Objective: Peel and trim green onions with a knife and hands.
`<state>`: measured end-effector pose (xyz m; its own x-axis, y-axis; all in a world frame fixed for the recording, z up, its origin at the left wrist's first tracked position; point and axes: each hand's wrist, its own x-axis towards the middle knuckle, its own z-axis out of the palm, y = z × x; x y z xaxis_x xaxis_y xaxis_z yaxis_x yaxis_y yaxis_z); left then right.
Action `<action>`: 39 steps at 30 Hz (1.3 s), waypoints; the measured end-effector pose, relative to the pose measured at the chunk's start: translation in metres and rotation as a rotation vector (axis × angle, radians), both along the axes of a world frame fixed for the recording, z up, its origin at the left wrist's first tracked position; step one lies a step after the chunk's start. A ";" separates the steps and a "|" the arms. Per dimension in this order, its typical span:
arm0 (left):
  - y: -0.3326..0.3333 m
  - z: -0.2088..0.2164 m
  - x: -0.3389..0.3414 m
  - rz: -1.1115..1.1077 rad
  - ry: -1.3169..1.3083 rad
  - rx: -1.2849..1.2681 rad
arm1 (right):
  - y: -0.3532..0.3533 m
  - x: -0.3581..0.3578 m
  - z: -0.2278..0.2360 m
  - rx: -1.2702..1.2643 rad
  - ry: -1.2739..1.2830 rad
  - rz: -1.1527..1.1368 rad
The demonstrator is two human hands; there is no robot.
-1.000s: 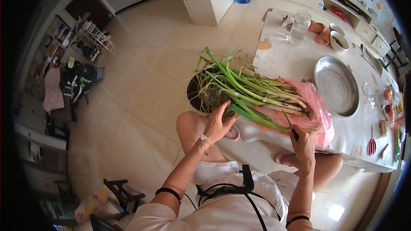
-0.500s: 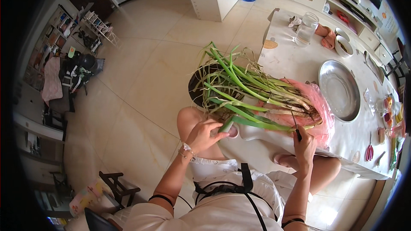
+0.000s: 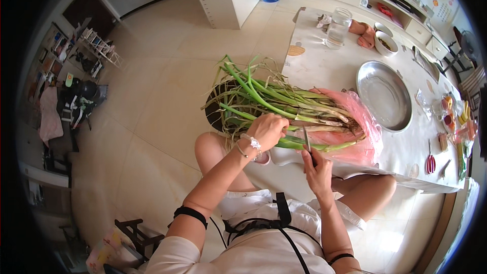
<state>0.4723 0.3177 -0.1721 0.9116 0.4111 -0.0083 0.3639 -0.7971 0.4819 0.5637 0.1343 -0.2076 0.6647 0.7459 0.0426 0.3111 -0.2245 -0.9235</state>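
Note:
A big bunch of green onions (image 3: 284, 99) lies across the table corner, its rooty white ends on a pink plastic bag (image 3: 362, 122). Its green and dry leaves hang over the left edge. My left hand (image 3: 268, 132) is closed at the near side of the bunch, pinching a green onion stalk; the fingertips are partly hidden. In my right hand (image 3: 317, 170) is a small knife (image 3: 306, 138) with a dark handle, its blade pointing up beside the near stalks, just right of my left fingers.
A metal basin (image 3: 385, 96) stands right of the bag. Farther back are a glass jar (image 3: 338, 28), an orange cloth (image 3: 362, 34) and a bowl (image 3: 386, 44). A red whisk-like utensil (image 3: 430, 162) lies at the right. Beneath the leaves is a dark round container (image 3: 215, 114).
My left hand has moved up and right from a leaf end to the middle of the stalks. The knife hand has shifted left, toward it. The whole view has shifted slightly.

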 end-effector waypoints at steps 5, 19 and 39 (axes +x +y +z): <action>-0.004 -0.019 0.003 -0.037 -0.004 0.088 | -0.003 0.003 -0.008 -0.063 0.125 0.059; -0.015 -0.011 0.024 0.016 0.014 -0.059 | -0.007 -0.003 -0.007 -0.075 0.369 -0.026; -0.038 -0.027 0.025 -0.135 -0.517 0.036 | 0.036 0.005 -0.039 -0.185 -0.035 -0.100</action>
<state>0.4973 0.2797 -0.1995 0.8379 0.2820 0.4674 -0.0202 -0.8396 0.5429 0.5691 0.1700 -0.2471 0.7360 0.6738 -0.0650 0.3098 -0.4206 -0.8527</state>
